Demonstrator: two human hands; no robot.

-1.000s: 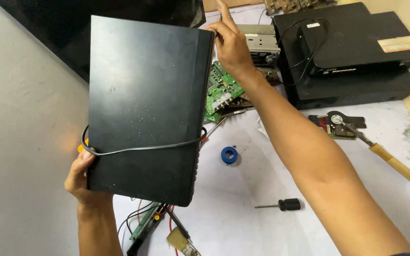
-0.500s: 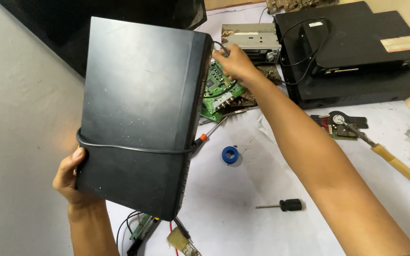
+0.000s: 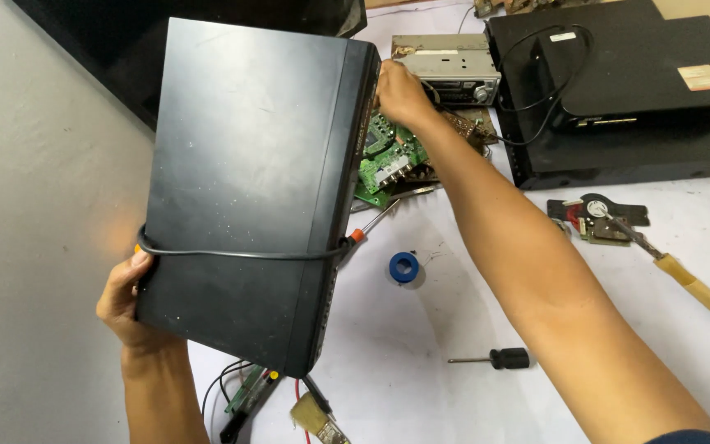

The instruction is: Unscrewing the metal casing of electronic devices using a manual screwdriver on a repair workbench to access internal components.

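I hold a flat black set-top box tilted up on edge above a white table. My left hand grips its lower left corner, thumb on the casing. A black cable loops across the box's lower part. My right hand grips the box's top right corner, close to a green circuit board lying on the table behind it.
A silver car stereo unit and stacked black boxes sit at the back. A soldering iron, a blue solder spool, a small black screwdriver, an orange-tipped screwdriver and loose wires lie about. A grey wall is left.
The box has swung left and tilted, coming closer to the camera. My right hand slid from the top edge down to its top right corner. My left hand moved left with it.
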